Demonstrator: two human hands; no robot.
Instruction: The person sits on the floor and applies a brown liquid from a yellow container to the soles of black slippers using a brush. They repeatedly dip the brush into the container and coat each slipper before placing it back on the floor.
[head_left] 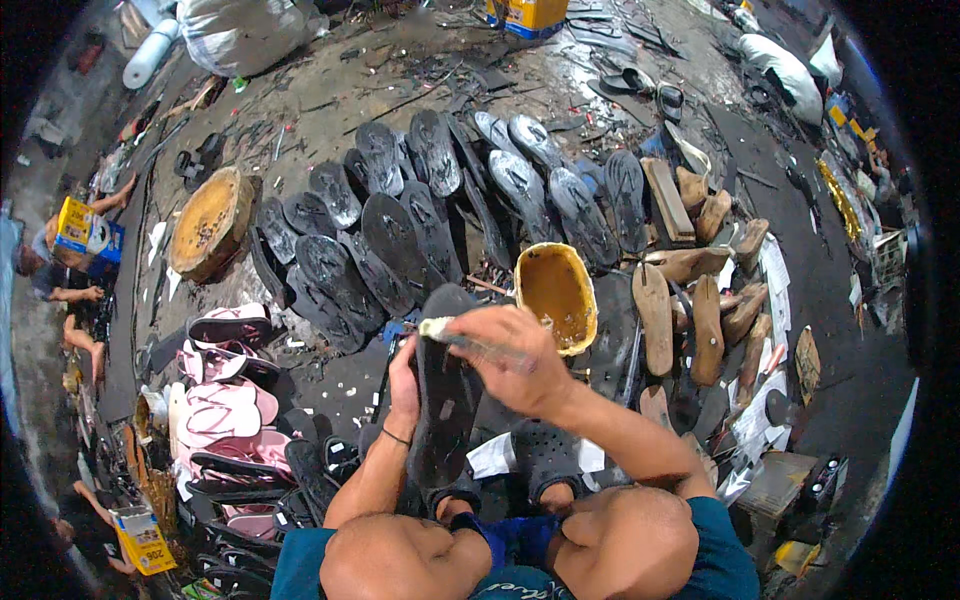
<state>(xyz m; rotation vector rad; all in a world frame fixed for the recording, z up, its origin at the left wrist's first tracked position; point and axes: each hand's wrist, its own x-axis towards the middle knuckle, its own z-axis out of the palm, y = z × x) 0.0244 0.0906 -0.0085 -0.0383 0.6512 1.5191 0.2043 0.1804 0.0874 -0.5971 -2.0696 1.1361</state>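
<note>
My left hand (403,387) grips the edge of a dark shoe sole (441,432), held upright over the space between my knees. Closed around a short brush (446,332), my right hand (518,362) brings its pale, crusted tip against the upper part of that sole. Just beyond the right hand stands a tub (522,283) with a crusted yellow rim and amber, glue-like stuff inside. Rows of black soles (390,235) lie on the ground ahead, several with a whitish, shiny coat.
Wooden shoe lasts (654,320) are heaped at the right. Pink and white sandals (213,412) are stacked at the left, below a round amber-topped block (207,222). Another person's limbs (84,345) show at the far left. A white sack (240,35) sits at the back.
</note>
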